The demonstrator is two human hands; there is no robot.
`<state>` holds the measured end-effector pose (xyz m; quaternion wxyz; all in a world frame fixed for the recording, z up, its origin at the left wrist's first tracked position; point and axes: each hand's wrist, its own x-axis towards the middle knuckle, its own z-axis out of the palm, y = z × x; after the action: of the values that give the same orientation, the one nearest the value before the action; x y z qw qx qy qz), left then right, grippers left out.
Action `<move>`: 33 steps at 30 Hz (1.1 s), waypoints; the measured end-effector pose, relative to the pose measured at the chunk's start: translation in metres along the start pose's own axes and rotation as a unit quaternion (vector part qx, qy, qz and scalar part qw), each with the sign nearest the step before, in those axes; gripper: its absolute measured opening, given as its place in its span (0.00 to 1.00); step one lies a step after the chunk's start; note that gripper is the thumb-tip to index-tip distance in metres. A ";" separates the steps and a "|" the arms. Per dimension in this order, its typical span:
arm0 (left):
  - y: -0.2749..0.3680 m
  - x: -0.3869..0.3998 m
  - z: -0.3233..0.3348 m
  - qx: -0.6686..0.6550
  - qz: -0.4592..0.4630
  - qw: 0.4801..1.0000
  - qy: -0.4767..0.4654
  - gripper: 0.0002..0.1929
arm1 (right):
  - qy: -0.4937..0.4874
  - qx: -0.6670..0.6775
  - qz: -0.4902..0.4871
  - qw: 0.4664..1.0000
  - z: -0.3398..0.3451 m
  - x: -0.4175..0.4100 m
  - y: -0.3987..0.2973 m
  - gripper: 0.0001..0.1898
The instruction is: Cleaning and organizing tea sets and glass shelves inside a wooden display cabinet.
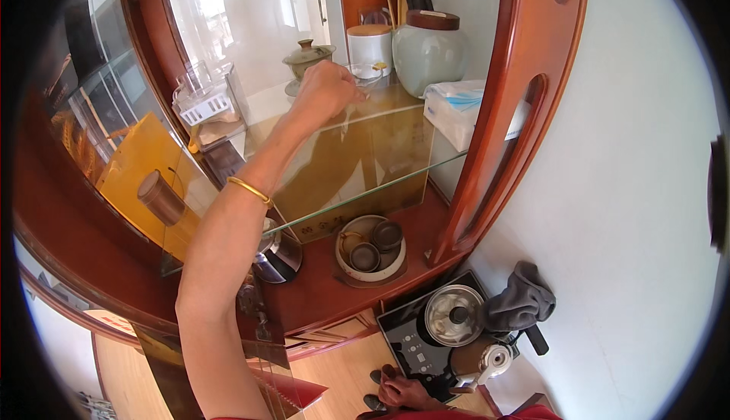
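My left hand [328, 89] reaches onto the glass shelf [370, 174] of a red-brown wooden cabinet, a gold bangle on its wrist. The curled fingers are at a clear glass dish [368, 72] with a small yellow piece at its rim; whether they grip it is hidden. Just behind the hand stands a lidded green ceramic bowl [308, 57]. Down near my body, my right hand [405, 391] is loosely curled beside the black induction cooker [413, 357]. A small dark brown form shows at its fingers, too unclear to tell whether it is held.
A celadon jar [430, 57], a white canister [369, 49] and a tissue pack [450, 106] share the shelf. Below are a bowl of cups [370, 271] and a metal kettle [279, 257]. A glass-lidded pot [453, 317], teapot [493, 360] and grey cloth [522, 300] crowd the cooker.
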<state>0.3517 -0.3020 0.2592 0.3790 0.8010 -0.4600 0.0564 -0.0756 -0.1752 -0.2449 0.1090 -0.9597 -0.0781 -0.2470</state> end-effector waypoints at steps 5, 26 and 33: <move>0.001 0.002 0.014 -0.038 -0.037 0.998 0.035 0.14 | 0.006 0.030 0.009 0.999 0.002 -0.005 -0.002 0.09; 0.000 0.016 0.023 0.044 -0.020 0.999 0.017 0.31 | -0.006 0.109 0.086 0.990 0.021 -0.021 -0.001 0.09; 0.006 0.005 0.025 0.063 -0.029 0.993 0.093 0.28 | 0.020 0.097 0.066 0.993 0.023 -0.016 0.002 0.08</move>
<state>0.3437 -0.3240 0.2466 0.3702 0.8277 -0.3947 0.1486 -0.0785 -0.1730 -0.2731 0.2186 -0.9427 -0.0362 -0.2494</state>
